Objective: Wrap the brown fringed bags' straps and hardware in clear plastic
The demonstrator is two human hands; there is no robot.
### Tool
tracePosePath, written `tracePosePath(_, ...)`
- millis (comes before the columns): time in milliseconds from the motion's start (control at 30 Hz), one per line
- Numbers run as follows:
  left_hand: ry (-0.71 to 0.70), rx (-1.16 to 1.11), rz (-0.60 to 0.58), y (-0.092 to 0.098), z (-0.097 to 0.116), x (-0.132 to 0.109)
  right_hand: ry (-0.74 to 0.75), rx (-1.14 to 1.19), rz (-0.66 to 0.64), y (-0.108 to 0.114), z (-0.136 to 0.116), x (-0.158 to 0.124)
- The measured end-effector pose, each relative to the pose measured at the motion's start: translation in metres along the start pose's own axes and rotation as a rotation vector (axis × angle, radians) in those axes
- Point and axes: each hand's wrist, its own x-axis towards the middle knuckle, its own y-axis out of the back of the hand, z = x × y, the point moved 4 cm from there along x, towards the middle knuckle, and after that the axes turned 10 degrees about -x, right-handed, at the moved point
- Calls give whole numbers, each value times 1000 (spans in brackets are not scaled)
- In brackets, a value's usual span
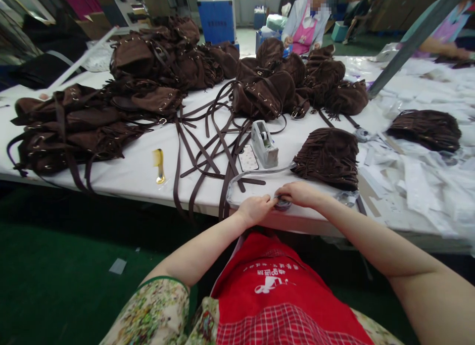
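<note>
At the table's front edge, a strap in clear plastic is wound into a small coil [283, 205]. My left hand [257, 209] pinches the coil from the left, fingers closed. From the other side my right hand [300, 193] has its fingers closed on the coil's top. A plastic-wrapped length of the strap [256, 172] loops left and back to a dark brown fringed suede bag [326, 157], lying just beyond my right hand. Behind the hands stand a grey tape dispenser [265, 149] and a phone in a patterned case [248, 158]. Loose brown straps [208, 157] spread left of them.
Brown bags are piled at the back left [156, 63], front left [74, 127] and back centre [267, 87]. Another fringed bag [425, 129] lies among white paper and plastic [426, 181]. A yellow comb [159, 164] lies left. A slanted metal pole [415, 43] rises right. Co-workers sit beyond.
</note>
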Motion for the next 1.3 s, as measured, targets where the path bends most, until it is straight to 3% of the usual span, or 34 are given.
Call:
tracePosePath(200, 107, -81, 57, -13, 19, 5, -463, 7, 16, -14, -11, -12)
tracePosePath(267, 127, -92, 94, -18, 22, 5, -535, 31, 34, -19, -14, -15)
tracePosePath(333, 104, -80, 122, -18, 20, 2, -505, 62, 56, -23, -14, -16)
tracePosePath(533, -155, 57, 40, -3, 2, -9, -67, 25, 64, -14, -6, -10)
tracePosePath(633, -177, 58, 16, 2, 1, -7, 36, -6, 29, -6, -7, -7)
tracePosePath(700, -137, 23, 26, 1, 5, -3, -22, 20, 53, -3, -7, -7)
tracePosePath(867, 46, -97, 83, -11, 25, 6, -380, 98, 60, -9, -9, -19)
tracePosePath(1033, 202, -147, 110, -22, 43, 14, -563, 39, 24, -16, -22, -29)
tracePosePath(1167, 171, -119, 90, -23, 44, 14, -539, 24, -15, -17, -22, -23)
tracePosePath(1300, -27, -32, 77, -11, 27, 5, -337, -34, 5, -11, -14, -16)
